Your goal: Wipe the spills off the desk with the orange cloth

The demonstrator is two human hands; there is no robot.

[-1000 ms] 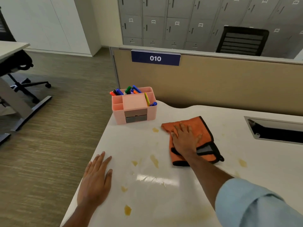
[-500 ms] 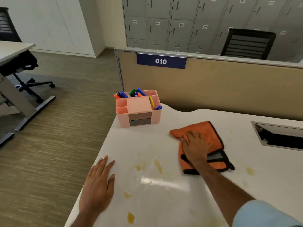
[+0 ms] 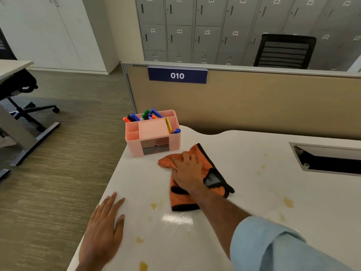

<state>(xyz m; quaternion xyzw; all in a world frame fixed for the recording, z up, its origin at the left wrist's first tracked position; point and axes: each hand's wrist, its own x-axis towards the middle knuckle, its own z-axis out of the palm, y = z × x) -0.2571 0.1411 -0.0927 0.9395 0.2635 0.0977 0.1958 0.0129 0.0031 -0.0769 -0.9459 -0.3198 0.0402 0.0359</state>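
Note:
The orange cloth (image 3: 180, 200) with black trim lies folded on the white desk (image 3: 244, 153), just in front of the pink organizer. My right hand (image 3: 187, 171) presses flat on top of it, fingers spread toward the organizer. My left hand (image 3: 103, 231) rests palm down on the desk's near left edge and holds nothing. Yellow-brown spills show left of the cloth (image 3: 153, 205), beside my left hand (image 3: 139, 240), at the bottom edge (image 3: 143, 266) and to the right (image 3: 288, 202). Fainter specks lie farther right.
A pink desk organizer (image 3: 152, 133) full of markers stands at the desk's far left corner, close to the cloth. A recessed cable tray (image 3: 328, 159) opens at the right. A tan partition (image 3: 254, 104) bounds the far side. The desk's left edge drops to the floor.
My right hand has slid the cloth left and toward the organizer, over the spot where a larger spill showed. My left hand has stayed flat on the desk.

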